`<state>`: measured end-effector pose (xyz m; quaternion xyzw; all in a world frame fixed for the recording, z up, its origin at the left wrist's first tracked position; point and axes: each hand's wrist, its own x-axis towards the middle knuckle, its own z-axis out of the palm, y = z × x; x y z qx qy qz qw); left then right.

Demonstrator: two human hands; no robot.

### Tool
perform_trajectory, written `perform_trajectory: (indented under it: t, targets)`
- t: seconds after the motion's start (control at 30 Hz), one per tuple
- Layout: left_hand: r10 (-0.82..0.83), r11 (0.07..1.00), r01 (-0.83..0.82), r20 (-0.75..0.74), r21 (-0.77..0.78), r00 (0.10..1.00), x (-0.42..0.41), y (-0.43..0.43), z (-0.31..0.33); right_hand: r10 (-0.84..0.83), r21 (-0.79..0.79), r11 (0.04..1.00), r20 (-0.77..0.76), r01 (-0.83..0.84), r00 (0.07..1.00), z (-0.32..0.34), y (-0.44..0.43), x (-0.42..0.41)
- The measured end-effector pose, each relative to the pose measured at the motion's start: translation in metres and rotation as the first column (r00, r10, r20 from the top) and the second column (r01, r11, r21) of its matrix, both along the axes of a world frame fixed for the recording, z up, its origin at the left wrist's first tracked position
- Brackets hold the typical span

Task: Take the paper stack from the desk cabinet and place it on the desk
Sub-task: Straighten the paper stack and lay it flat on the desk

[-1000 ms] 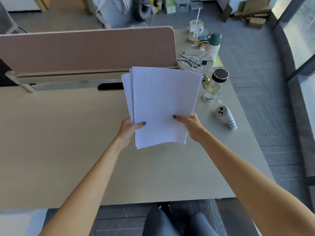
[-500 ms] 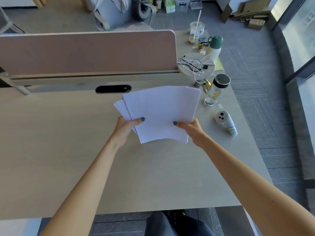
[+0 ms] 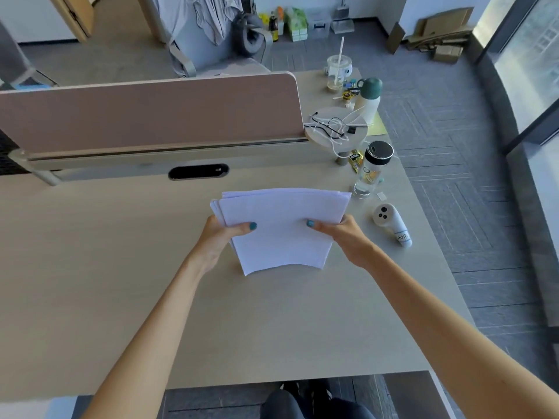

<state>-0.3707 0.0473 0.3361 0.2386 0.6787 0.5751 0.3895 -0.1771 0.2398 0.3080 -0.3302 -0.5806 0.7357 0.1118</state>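
A stack of white paper hangs low over the middle of the pale wooden desk, its sheets slightly fanned and bowed. My left hand grips the stack's left side with the thumb on top. My right hand grips the right side the same way. The stack's near edge looks close to the desk surface; I cannot tell if it touches. The desk cabinet is not in view.
A brown divider panel runs along the desk's far edge, with a black cable slot below it. Right of the paper lie a white controller, a black-lidded glass bottle, tangled cables, a white-and-green flask and a cup.
Both hands have tipped the stack from nearly upright to almost flat and lowered it toward the desk. The grip on both sides is unchanged.
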Motion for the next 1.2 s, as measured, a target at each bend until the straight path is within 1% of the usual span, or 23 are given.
perform_trajectory:
  t: [0.13, 0.37, 0.43, 0.57, 0.63, 0.7, 0.77, 0.87, 0.97, 1.03, 1.1, 1.2]
  targets:
    - [0.034, 0.998, -0.032, -0.039, 0.047, 0.999, 0.001, -0.005, 0.011, 0.154, 0.043, 0.987, -0.002, -0.154, 0.988, 0.011, -0.001, 0.006]
    - [0.03, 0.996, -0.027, -0.035, 0.08, 0.999, 0.016, -0.005, 0.022, 0.293, 0.08, 0.954, -0.019, -0.291, 0.956, 0.029, 0.005, 0.008]
    - [0.041, 0.996, -0.039, -0.03, 0.084, 0.999, 0.022, 0.001, 0.027, 0.294, 0.098, 0.951, -0.015, -0.292, 0.956, 0.03, 0.006, 0.006]
    - [0.179, 0.976, -0.179, 0.011, 0.121, 0.984, 0.02, 0.003, 0.03, 0.278, 0.125, 0.953, 0.008, -0.277, 0.96, 0.03, 0.009, 0.007]
    - [0.169, 0.978, -0.168, 0.001, 0.121, 0.986, 0.02, 0.0, 0.032, 0.284, 0.137, 0.949, 0.019, -0.283, 0.959, 0.031, 0.01, 0.007]
    - [0.193, 0.974, -0.188, -0.029, 0.125, 0.981, 0.023, -0.002, 0.033, 0.288, 0.14, 0.948, 0.016, -0.287, 0.958, 0.032, 0.01, 0.007]
    - [0.212, 0.972, -0.209, -0.018, 0.107, 0.977, 0.026, -0.004, 0.035, 0.292, 0.136, 0.947, 0.009, -0.29, 0.957, 0.034, 0.009, 0.007]
    - [0.172, 0.985, -0.171, -0.037, 0.029, 0.984, 0.03, -0.002, 0.028, 0.279, 0.134, 0.952, -0.003, -0.276, 0.96, 0.034, 0.007, 0.006]
    - [0.267, 0.964, -0.267, 0.006, 0.015, 0.964, 0.036, 0.004, 0.03, 0.261, 0.15, 0.955, -0.028, -0.255, 0.965, 0.029, 0.006, 0.005]
    - [0.301, 0.953, -0.301, 0.024, 0.012, 0.953, 0.036, 0.008, 0.032, 0.263, 0.153, 0.955, -0.041, -0.254, 0.964, 0.025, 0.005, 0.005]
    - [0.293, 0.956, -0.294, 0.036, 0.026, 0.956, 0.033, 0.008, 0.031, 0.265, 0.148, 0.955, -0.044, -0.256, 0.963, 0.021, 0.004, 0.006]
    - [0.215, 0.969, -0.218, 0.038, 0.117, 0.976, 0.03, 0.003, 0.028, 0.267, 0.141, 0.955, -0.027, -0.261, 0.963, 0.013, 0.003, 0.008]
